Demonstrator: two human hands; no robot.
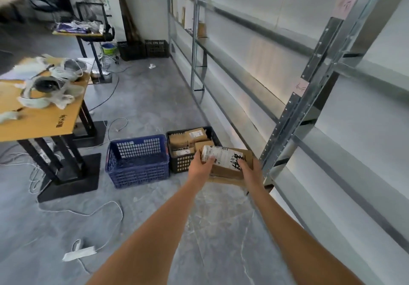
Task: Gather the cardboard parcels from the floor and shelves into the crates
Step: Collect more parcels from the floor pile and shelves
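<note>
Cardboard parcel (230,159), brown with a white label and black scrawl, sitting between both hands just right of the black crate (177,163). Left hand (200,166) closing its grip on the parcel's left end, thumb on top. Right hand (249,168) gripping the parcel's near right edge, fingers curled over it. Resting, or nearly so, on a flatter piece of cardboard (223,179) on the floor; contact hard to tell. Black crate already holding several smaller parcels (194,137), standing touching the blue crate (137,161) on its left, that one showing only its mesh walls. Standing close on the right, metal shelving (287,116) running away to the far wall. Spreading over the grey floor (155,99) at left, white cables (88,214) and a wooden worktop (44,116) carrying headsets. Reaching forward and down, both bare forearms, nearly straight, converging on the parcel.
</note>
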